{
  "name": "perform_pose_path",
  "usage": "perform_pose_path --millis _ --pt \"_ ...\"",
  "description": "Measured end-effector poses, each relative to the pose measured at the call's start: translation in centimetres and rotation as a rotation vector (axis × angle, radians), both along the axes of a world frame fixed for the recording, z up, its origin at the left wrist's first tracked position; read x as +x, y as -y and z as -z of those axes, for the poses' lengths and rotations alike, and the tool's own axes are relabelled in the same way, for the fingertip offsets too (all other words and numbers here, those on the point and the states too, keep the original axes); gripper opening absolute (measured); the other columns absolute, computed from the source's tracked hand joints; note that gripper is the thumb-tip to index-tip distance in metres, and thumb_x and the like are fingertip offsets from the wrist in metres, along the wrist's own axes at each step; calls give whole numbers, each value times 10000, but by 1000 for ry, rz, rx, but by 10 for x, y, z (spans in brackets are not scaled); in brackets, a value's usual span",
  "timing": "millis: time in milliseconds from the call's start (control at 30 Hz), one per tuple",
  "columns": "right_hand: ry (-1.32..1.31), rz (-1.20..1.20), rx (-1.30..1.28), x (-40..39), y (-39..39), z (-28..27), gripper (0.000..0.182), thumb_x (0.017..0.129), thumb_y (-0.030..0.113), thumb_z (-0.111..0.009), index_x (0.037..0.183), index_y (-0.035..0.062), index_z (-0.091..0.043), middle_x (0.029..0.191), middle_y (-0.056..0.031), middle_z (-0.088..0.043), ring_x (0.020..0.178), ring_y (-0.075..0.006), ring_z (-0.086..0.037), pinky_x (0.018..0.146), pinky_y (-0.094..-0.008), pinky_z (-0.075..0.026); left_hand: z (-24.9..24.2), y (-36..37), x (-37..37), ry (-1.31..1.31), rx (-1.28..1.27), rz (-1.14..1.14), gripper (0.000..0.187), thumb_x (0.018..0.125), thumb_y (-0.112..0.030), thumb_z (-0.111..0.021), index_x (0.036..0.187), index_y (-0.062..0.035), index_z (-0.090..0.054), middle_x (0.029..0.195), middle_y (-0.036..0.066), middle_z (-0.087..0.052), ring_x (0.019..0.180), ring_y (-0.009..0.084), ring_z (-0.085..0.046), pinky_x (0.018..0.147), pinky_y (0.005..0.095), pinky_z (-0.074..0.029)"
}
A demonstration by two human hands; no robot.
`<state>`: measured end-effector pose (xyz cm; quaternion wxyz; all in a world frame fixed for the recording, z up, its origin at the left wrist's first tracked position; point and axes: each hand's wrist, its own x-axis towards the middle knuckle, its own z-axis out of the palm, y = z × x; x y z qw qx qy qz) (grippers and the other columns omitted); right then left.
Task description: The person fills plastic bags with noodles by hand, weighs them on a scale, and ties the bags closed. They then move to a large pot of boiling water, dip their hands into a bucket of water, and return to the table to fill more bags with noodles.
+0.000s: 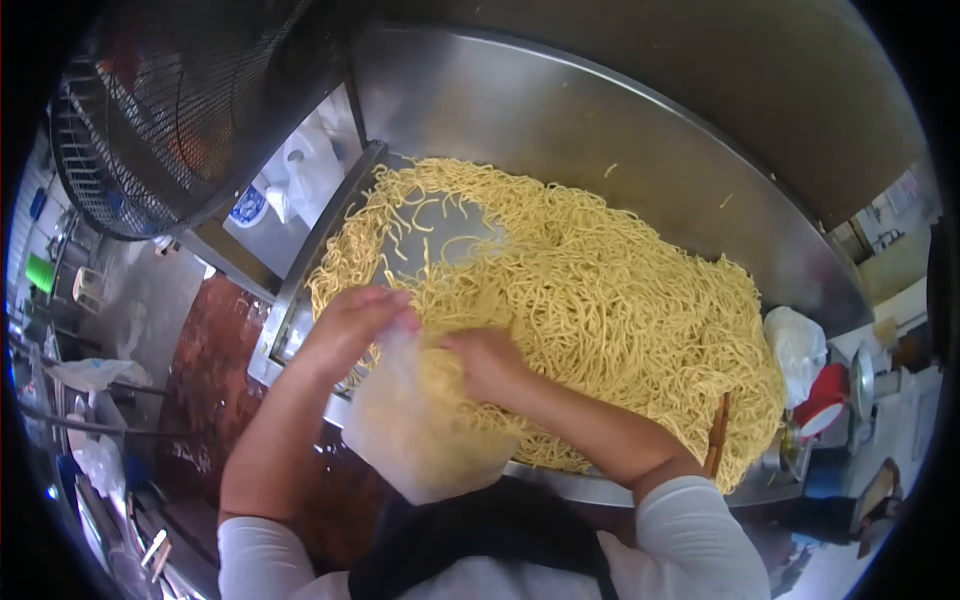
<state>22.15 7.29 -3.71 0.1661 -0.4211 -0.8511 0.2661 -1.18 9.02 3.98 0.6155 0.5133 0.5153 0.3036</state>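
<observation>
A wide heap of yellow noodles [620, 310] fills most of a metal tray [620, 85]. My left hand [365, 315] is closed on the upper edge of a clear plastic bag [400, 430], which hangs over the tray's near edge with noodles inside. At the bag's mouth, my right hand [485, 365] has its fingers curled round some noodles, its fingertips partly hidden among them. A pair of brown sticks [717, 435] stands in the noodles at the right.
A large wire fan guard [170, 130] is at the upper left. White plastic bags [312, 175] hang behind the tray's left end. Another white bag [796, 350] and a red container [823, 400] are beside its right end.
</observation>
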Motion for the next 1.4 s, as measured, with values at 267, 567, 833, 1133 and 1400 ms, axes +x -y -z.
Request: perform_pose_path --millis 267,567,833,1133,1400 --pt "-433 -113 -571 -63 12 -18 124 829 142 -698 910 57 -659 864 -82 -655 806 -215 -636 690 -374 -500 -3 -19 26 779 -147 -109 564 939 -318 -657 1387 -15 -498 1301 146 -614 1165 231 -599 1006 388 -468" --pt "241 178 43 99 -50 -48 502 726 102 -749 1219 120 -658 1178 -119 -655 1088 -305 -625 937 -416 -511 110 -48 109 -752 399 605 458 760 -67 -694 1209 0 -638 1032 106 -672 966 255 -645 878 350 -502" --pt "-10 430 353 90 -73 -1 388 644 46 -784 1013 136 -706 1020 -88 -654 1035 -307 -598 947 -422 -408 -16 23 75 352 -70 96 605 642 82 -645 1240 13 -589 1081 86 -676 934 165 -653 835 290 -525" --pt "-353 896 556 238 -121 -75 164 835 164 -637 974 145 -723 888 -80 -677 871 -298 -648 792 -422 -488 -8 45 -1 106 -51 189 488 674 73 -597 1157 31 -658 1045 30 -697 962 121 -642 850 274 -505" --pt "336 1041 292 268 -111 -64 368 841 159 -693 1209 155 -686 1145 -128 -704 1073 -320 -663 940 -396 -515 20 60 -43 -652 -222 670 380 749 -136 -664 1107 -14 -695 937 124 -731 897 190 -678 813 320 -515"
